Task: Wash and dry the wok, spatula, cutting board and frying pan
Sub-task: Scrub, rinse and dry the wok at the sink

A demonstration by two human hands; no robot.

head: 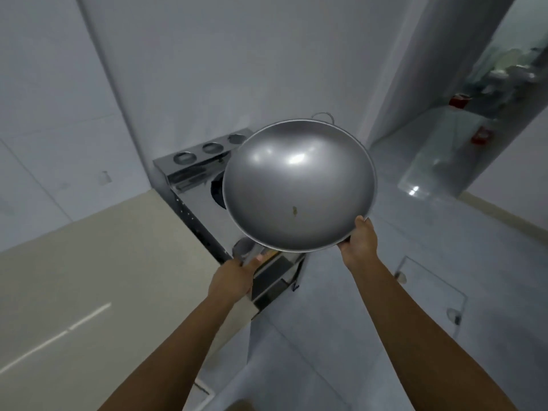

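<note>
**Both forearms out, wok held up w/ two hands**

Forearms fill the bottom of my view, bare, both reaching fwd. Right hand [357, 240] is clamped on the near-right rim of the wok [299, 185], thumb over the edge on the inside, fingers underneath. Left hand [234, 277] is closed around a metal handle [252, 256] at the wok's lower-left edge; can't tell for sure if that handle belongs to the wok or to smth else, since the grip hides the join.

Wok is in the air, tilted so its inside faces me, above and in front of a stainless stove unit [195, 185]. Inside is grey, shiny, w/ bright light reflections near the top and a small brownish speck [294, 211] low of centre. A thin wire loop [323, 116] shows just behind the far rim.

Stove unit stands against the white wall corner; three round wells [211, 148] sit in a row along its back ledge, and part of a dark burner opening [218, 188] shows just left of the wok. Beige counter [89, 277] runs to the left of the stove. Floor [385, 292] is pale tile, right of it. Far right, thru an opening, blurred shelves w/ red items [458, 101]; too soft to identify.
</note>
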